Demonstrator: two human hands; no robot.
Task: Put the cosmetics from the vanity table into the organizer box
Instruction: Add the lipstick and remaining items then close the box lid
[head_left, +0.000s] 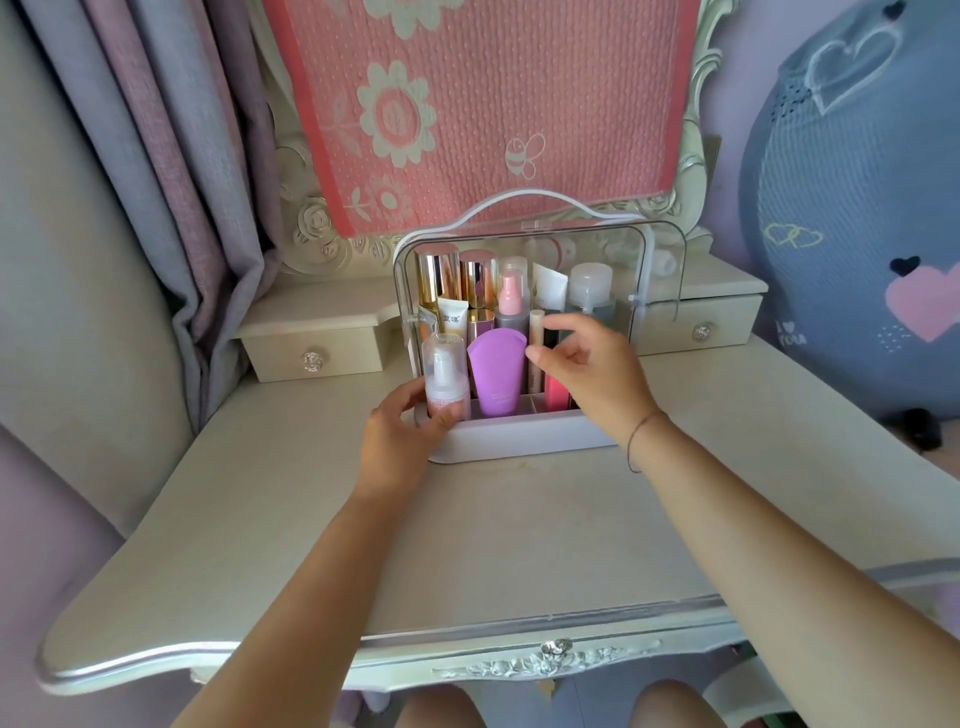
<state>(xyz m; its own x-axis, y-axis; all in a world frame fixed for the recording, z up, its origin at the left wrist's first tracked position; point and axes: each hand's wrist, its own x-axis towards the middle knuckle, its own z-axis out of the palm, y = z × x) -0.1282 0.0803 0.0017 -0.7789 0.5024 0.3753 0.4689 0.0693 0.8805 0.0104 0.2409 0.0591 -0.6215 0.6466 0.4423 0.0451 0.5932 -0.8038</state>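
Note:
The organizer box (519, 441), white base with clear walls and a handle, stands at the back middle of the vanity table (519, 545). Several cosmetics stand in it: two gold-capped bottles (457, 280), a pink spray bottle (511, 299), a purple tube (497, 371), a white tube (549, 288), a clear bottle (591, 291). My left hand (400, 441) grips a clear foam pump bottle (445, 374) at the box's front left corner. My right hand (592, 369) hovers at the front right, fingers apart, thumb and forefinger near a slim cream stick (536, 332). A red item (555, 392) sits below that hand.
Two small drawers with crystal knobs (311, 359) (702, 331) flank the box. A pink flowered cloth (467, 104) hangs over the mirror behind. Curtains (156, 156) hang at the left and a blue plush cushion (857, 208) sits at the right. The table's front edge (363, 654) is near my knees.

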